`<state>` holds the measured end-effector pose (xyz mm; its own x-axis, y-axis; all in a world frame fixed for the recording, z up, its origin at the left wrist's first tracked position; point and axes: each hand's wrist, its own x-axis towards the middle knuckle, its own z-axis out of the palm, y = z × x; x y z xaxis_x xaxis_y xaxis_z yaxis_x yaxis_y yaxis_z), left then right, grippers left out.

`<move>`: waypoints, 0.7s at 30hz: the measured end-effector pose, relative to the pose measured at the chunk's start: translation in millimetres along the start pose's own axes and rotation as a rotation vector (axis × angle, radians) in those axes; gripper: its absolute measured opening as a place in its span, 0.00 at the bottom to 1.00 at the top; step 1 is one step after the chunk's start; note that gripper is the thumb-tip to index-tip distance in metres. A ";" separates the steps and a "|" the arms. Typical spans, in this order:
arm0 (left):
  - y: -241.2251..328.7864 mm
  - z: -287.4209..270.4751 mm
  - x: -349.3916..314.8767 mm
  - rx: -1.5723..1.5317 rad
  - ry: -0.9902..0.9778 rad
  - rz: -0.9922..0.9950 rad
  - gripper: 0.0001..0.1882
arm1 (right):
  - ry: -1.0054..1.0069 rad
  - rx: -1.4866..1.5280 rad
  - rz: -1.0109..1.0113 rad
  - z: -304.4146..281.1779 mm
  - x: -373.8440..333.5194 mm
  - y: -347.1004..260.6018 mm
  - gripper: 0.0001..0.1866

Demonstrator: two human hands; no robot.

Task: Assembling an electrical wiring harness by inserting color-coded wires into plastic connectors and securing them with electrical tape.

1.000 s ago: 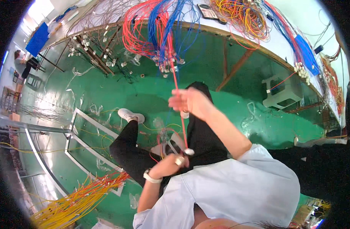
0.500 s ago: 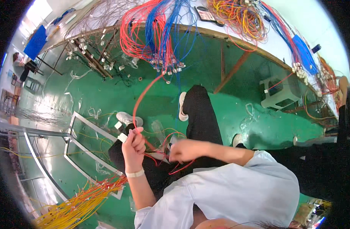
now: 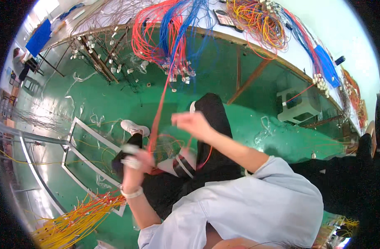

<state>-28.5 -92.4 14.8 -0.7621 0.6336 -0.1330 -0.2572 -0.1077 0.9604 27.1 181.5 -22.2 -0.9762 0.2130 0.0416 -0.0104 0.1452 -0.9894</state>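
Note:
My left hand [image 3: 137, 165], smeared by motion, is closed on a red wire [image 3: 159, 118] over my left thigh. This wire runs up to the red and blue wire bundle [image 3: 171, 37] hanging off the table edge. A blurred white piece [image 3: 132, 161] shows at the left fingers; I cannot make out its shape. Above my right knee, my right hand [image 3: 192, 124] is raised with its fingers drawn together. What they hold, if anything, is too blurred to tell. Between my legs lies a pale grey object with a black band [image 3: 183, 167], with loops of red wire around it.
The long table [image 3: 256, 52] carries yellow and red wire coils [image 3: 258, 20] and a dark-rimmed tray [image 3: 227, 18]. Beneath it stands a grey plastic stool [image 3: 298, 108]. At left are a metal frame [image 3: 88, 157] and a yellow wire bundle [image 3: 78, 220]. Plastic scraps lie on the green floor.
My right hand has risen from beside the pale object to above my right knee. The left hand has moved slightly lower, and the red wire now runs straighter.

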 end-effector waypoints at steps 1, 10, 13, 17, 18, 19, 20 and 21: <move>-17.8 -3.3 -9.7 0.139 -0.351 -0.350 0.03 | 0.118 0.305 0.244 -5.0 20.3 -9.7 0.15; -50.1 16.0 -11.3 0.066 0.081 -0.189 0.23 | 0.152 0.102 -0.370 33.6 9.4 -34.7 0.13; -16.5 34.6 -2.8 -0.423 -0.008 -0.254 0.25 | -0.602 -0.124 -0.061 92.4 -78.8 -40.6 0.09; 16.3 -6.7 4.7 -0.847 0.042 -0.181 0.16 | -0.855 0.273 0.245 48.9 -106.7 8.1 0.15; 23.4 -24.4 5.8 -0.821 0.112 -0.121 0.15 | -0.947 0.277 0.692 21.6 -103.6 6.3 0.13; 21.1 -49.1 9.2 -0.767 0.080 -0.052 0.14 | -1.152 0.252 0.733 -2.5 -97.1 -8.2 0.13; 22.5 -71.7 11.9 -0.813 0.079 -0.037 0.14 | -1.283 0.260 0.668 -13.2 -108.2 -12.2 0.15; 22.5 -85.2 15.3 -0.853 0.074 -0.021 0.14 | -1.422 0.224 0.697 -20.7 -113.1 -8.0 0.17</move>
<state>-96.6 -150.4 13.5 -0.7813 0.5934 -0.1934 -0.6083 -0.6546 0.4489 142.1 176.2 -16.0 -0.2010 -0.8767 -0.4371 0.5981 0.2435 -0.7635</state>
